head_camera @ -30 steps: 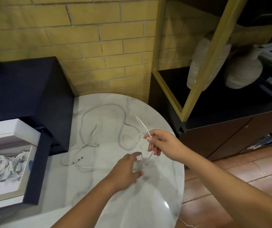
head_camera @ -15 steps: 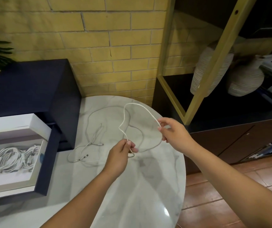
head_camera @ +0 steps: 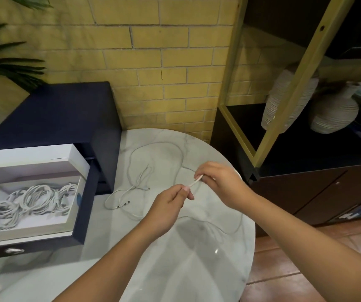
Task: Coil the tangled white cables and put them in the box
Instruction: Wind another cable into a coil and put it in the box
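Observation:
A short stretch of white cable (head_camera: 196, 182) runs taut between my two hands above the marble table (head_camera: 188, 269). My left hand (head_camera: 168, 205) pinches its lower end and my right hand (head_camera: 218, 182) pinches its upper end. The rest of that cable trails in loose loops over the tabletop. A second white cable (head_camera: 131, 190) lies tangled on the table to the left of my hands, its plugs showing. The open box (head_camera: 78, 205), dark outside and white inside, sits at the left and holds several coiled white cables (head_camera: 29, 201).
A dark cabinet (head_camera: 66, 114) stands behind the box against the yellow brick wall. A gold-framed shelf (head_camera: 284, 83) with two ribbed vases (head_camera: 332, 112) stands to the right. Plant leaves (head_camera: 7, 62) hang at the upper left. Brown floor tiles lie beyond the table's right edge.
My hands have come closer together over the table. The wide raised loop between them is gone; only a short straight piece of cable now spans from one hand to the other.

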Tool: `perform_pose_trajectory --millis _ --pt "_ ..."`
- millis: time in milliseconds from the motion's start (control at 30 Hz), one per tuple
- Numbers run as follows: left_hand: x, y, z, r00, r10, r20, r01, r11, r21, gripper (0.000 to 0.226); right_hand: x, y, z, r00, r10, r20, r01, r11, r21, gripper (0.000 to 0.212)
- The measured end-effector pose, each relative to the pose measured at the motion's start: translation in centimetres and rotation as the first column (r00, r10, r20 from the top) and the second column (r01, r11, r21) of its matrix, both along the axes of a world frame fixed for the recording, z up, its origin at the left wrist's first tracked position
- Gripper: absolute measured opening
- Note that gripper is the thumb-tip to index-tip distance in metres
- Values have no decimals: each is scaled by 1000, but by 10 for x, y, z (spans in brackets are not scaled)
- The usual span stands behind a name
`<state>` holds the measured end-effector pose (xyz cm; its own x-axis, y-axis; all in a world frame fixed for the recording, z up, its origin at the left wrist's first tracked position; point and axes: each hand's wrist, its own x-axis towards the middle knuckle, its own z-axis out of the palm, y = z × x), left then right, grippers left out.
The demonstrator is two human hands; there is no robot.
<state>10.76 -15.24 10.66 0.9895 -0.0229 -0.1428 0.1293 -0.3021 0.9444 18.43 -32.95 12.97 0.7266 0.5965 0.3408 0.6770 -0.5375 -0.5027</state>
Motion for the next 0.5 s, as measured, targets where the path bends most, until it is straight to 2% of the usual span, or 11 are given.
perform_pose_trajectory --millis 100,233,300,367,433,500 --pt "-11 18 0 999 24 -26 -26 999 -45 39 5 1 8 987 -118 -113 131 985 114 18" --pt "-20 32 6 999 22 -34 -22 1000 -2 42 -6 18 9 957 -186 -224 235 947 220 21" --pt "-24 37 15 997 16 -75 -21 997 -74 43 -11 28 8 938 -230 -259 293 926 239 21" --pt "-29 39 27 993 -33 -117 9 980 -197 43 -12 35 3 935 -269 -233 312 934 174 22" --pt "-35 41 41 989 -102 -109 62 946 -319 42 -17 42 -3 944 -268 -194 281 959 43 24" --pt "-37 43 51 989 -127 -74 86 908 -411 42 -30 53 -12 952 -231 -200 206 969 -138 36"
